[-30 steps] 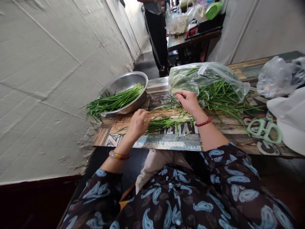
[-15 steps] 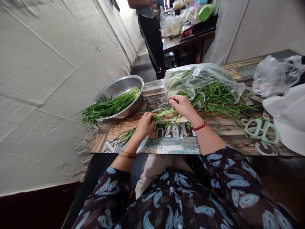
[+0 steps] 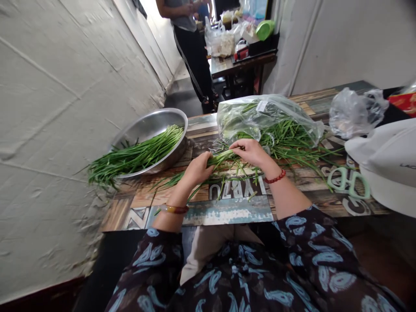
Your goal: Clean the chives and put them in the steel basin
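My left hand (image 3: 198,169) is closed around a small bunch of chives (image 3: 221,157), whose pale stem ends point right and whose green leaves trail left beneath my wrist. With thumb and fingers pinched, my right hand (image 3: 249,151) grips the pale ends of this bunch. To the left, a steel basin (image 3: 179,116) holds a large pile of chives (image 3: 146,149), their leaf tips hanging over its rim. Beyond my right hand, a clear plastic bag (image 3: 286,106) partly covers more chives (image 3: 289,132). Trimmed bits lie scattered under my hands.
Pale green scissor handles (image 3: 349,183) lie at the right beside a white cap (image 3: 383,164). A crumpled plastic bag (image 3: 354,110) sits behind them. The wall (image 3: 58,151) is close on the left. A person (image 3: 191,52) stands beyond, near a cluttered table (image 3: 227,65).
My right hand has closed onto the pale ends of the bunch; before, it hovered just above them. The camera view has shifted slightly.
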### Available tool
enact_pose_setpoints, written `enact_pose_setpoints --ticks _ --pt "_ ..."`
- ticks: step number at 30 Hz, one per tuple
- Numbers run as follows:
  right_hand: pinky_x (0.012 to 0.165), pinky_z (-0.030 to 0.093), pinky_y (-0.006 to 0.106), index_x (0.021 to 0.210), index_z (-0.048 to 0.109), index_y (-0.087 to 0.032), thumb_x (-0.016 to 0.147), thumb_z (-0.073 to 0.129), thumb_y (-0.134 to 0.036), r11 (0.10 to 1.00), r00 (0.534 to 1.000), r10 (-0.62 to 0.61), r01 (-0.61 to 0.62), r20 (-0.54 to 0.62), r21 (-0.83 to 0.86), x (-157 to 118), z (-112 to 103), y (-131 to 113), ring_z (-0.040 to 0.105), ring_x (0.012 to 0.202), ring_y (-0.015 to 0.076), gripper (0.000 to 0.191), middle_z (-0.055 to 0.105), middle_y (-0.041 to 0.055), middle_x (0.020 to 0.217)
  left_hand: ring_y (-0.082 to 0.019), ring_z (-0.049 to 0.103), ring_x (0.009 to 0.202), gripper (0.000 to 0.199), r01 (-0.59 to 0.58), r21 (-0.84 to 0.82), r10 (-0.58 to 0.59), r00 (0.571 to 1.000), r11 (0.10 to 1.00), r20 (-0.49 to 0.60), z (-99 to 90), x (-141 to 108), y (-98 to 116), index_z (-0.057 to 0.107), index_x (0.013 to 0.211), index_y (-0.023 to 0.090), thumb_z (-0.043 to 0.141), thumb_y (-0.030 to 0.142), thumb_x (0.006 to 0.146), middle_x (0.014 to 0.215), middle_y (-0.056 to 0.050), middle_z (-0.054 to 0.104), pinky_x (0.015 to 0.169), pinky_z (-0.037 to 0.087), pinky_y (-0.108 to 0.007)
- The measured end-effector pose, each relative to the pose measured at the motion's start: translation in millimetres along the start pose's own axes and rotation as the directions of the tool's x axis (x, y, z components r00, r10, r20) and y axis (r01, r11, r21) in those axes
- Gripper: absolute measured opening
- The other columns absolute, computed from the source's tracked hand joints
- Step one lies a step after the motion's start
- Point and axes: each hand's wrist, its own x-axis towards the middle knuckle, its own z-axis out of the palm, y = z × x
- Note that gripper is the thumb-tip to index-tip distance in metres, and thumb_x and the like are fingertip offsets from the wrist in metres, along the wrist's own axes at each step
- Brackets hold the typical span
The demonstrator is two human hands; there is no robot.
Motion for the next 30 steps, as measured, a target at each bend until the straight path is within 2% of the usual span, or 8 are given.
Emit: enact_pose_setpoints --ticks 4,6,8,11,15,18,24,30 --pt "0.083 0.05 0.034 0.085 0.079 -0.022 0.082 0.065 -0.016 0.999 0.998 -0.049 0.048 -0.027 -0.022 -0.8 1.5 -2.0 0.068 0.087 0.02 0.016 0.076 0.0046 0.089 -0.018 0.063 0.09 0.024 -0.002 -0.434 -0.058 0.991 0.901 -0.124 0.7 11.2 -4.4 0.063 0.103 0.015 0.061 0.031 0.085 0.103 -0.008 0.068 0.081 0.051 -0.03" --pt "0.084 0.049 0.034 0.084 0.079 -0.023 0.083 0.065 -0.017 0.996 0.994 -0.094 0.094 -0.063 0.0 -0.9 2.8 -5.6 0.067 0.087 0.0195 0.015 0.075 0.0041 0.088 -0.016 0.063 0.089 0.023 -0.009 -0.555 -0.115 0.975 0.832 -0.189 -0.3 18.4 -0.4 0.066 0.1 0.014 0.056 0.032 0.089 0.099 -0.007 0.07 0.083 0.05 -0.028" --pt "0.079 0.049 0.033 0.085 0.078 -0.023 0.083 0.065 -0.02 0.994 0.99 -0.097 0.103 -0.104 0.047 -1.0 4.2 -10.3 0.065 0.083 0.0183 0.014 0.074 0.0037 0.086 -0.016 0.063 0.089 0.023 -0.04 -0.602 -0.111 0.971 0.798 -0.212 0.4 23.2 5.0 0.068 0.095 0.014 0.055 0.032 0.089 0.096 -0.007 0.071 0.082 0.049 -0.027" --pt "0.065 0.046 0.029 0.087 0.077 -0.022 0.082 0.067 -0.026 0.986 0.991 -0.003 0.026 -0.137 0.166 -2.0 8.3 -16.8 0.06 0.071 0.0153 0.013 0.072 0.0028 0.081 -0.016 0.063 0.084 0.024 -0.072 -0.64 -0.081 0.975 0.765 -0.207 4.8 21.8 10.7 0.07 0.093 0.014 0.057 0.034 0.089 0.091 -0.007 0.071 0.077 0.049 -0.026" --pt "0.056 0.041 0.026 0.088 0.074 -0.02 0.078 0.073 -0.031 0.943 0.982 0.139 -0.092 -0.128 0.32 -5.4 17.9 -22.0 0.052 0.058 0.0115 0.015 0.066 -0.0006 0.07 -0.011 0.055 0.062 0.027 -0.026 -0.705 -0.047 0.995 0.709 -0.084 8.8 9.8 12.3 0.07 0.091 0.013 0.056 0.036 0.091 0.072 -0.001 0.065 0.061 0.044 -0.022" --pt "0.058 0.044 0.025 0.088 0.073 -0.021 0.078 0.075 -0.034 0.906 0.979 0.162 -0.098 -0.124 0.411 -8.4 22.8 -24.5 0.055 0.062 0.0115 0.017 0.066 -0.001 0.072 -0.01 0.051 0.056 0.029 -0.035 -0.693 -0.004 0.999 0.72 -0.054 5.9 3.4 13.3 0.068 0.08 0.013 0.054 0.035 0.092 0.062 0.001 0.059 0.056 0.04 -0.021" --pt "0.067 0.051 0.027 0.092 0.073 -0.023 0.086 0.067 -0.042 0.895 0.958 0.23 -0.139 -0.171 0.424 -11.0 19.0 -24.9 0.061 0.072 0.0141 0.021 0.069 0.0018 0.082 -0.014 0.058 0.07 0.02 -0.162 -0.447 0.039 0.961 0.88 -0.273 1.1 0.8 11.2 0.069 0.077 0.016 0.058 0.026 0.091 0.072 -0.003 0.066 0.066 0.042 -0.025" --pt "0.073 0.053 0.033 0.093 0.073 -0.026 0.084 0.07 -0.032 0.996 0.99 -0.031 0.041 -0.136 0.074 -10.5 13.4 -32.4 0.064 0.078 0.0179 0.011 0.072 0.003 0.089 -0.014 0.057 0.068 0.016 -0.183 -0.325 0.092 0.957 0.928 -0.277 3.0 0.2 7.2 0.071 0.082 0.017 0.059 0.024 0.091 0.075 -0.003 0.066 0.063 0.04 -0.025"
